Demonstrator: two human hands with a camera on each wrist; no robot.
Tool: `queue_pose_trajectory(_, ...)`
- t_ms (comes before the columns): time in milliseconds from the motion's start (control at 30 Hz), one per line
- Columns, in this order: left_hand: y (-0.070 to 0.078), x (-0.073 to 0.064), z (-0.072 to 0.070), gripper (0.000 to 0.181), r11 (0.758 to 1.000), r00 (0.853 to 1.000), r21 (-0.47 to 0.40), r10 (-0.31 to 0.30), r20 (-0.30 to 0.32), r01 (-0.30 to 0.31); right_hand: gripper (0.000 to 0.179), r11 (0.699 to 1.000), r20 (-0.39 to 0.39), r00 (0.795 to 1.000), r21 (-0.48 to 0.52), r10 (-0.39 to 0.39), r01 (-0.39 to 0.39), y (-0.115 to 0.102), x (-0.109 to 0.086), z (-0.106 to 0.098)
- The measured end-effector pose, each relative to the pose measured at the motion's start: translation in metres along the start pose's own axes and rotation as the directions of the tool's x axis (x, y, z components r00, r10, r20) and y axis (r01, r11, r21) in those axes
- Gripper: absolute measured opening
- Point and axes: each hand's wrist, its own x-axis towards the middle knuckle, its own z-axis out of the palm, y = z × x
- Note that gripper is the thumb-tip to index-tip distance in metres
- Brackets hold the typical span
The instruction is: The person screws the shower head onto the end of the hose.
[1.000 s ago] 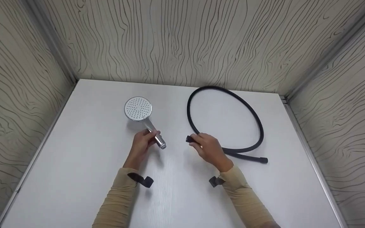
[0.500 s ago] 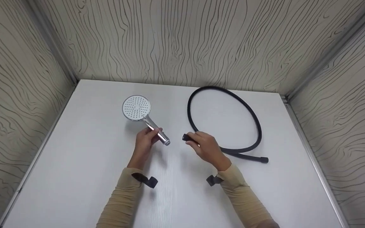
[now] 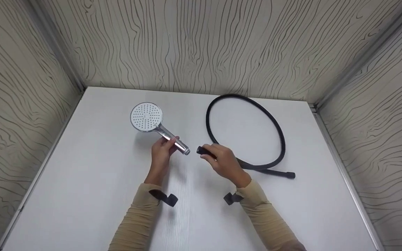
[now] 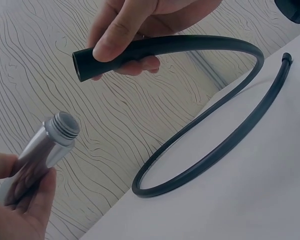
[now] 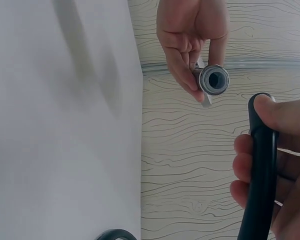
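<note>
My left hand (image 3: 160, 153) grips the chrome handle of a shower head (image 3: 146, 117), whose white round spray face is turned up. Its bare threaded end (image 4: 65, 126) points toward the hose. Between thumb and fingers, my right hand (image 3: 223, 162) pinches the end of a black shower hose (image 3: 282, 139) just behind its open black connector (image 4: 84, 65). A short gap separates connector and thread. In the right wrist view the handle's hollow threaded opening (image 5: 216, 80) faces the camera, with the hose end (image 5: 262, 115) close by it.
The hose lies in a big loop on the right of the white table (image 3: 82, 167), its other end fitting (image 3: 290, 175) resting near the right side. Wood-patterned panels (image 3: 194, 45) close in the back and sides. Both wrists wear black camera mounts (image 3: 171, 199).
Both hands have moved toward each other, narrowing the gap between the shower head's threaded end and the hose connector. The shower head has risen a little as well.
</note>
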Motion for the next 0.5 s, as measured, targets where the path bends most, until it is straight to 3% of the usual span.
queue_pose_trajectory(500, 0.002, -0.006, 0.012, 0.042, 0.999, 0.998, -0.02, 0.05, -0.037, -0.051, 0.013, 1.0, 0.039, 0.999, 0.004, 0.021, -0.022, -0.009, 0.006, 0.006)
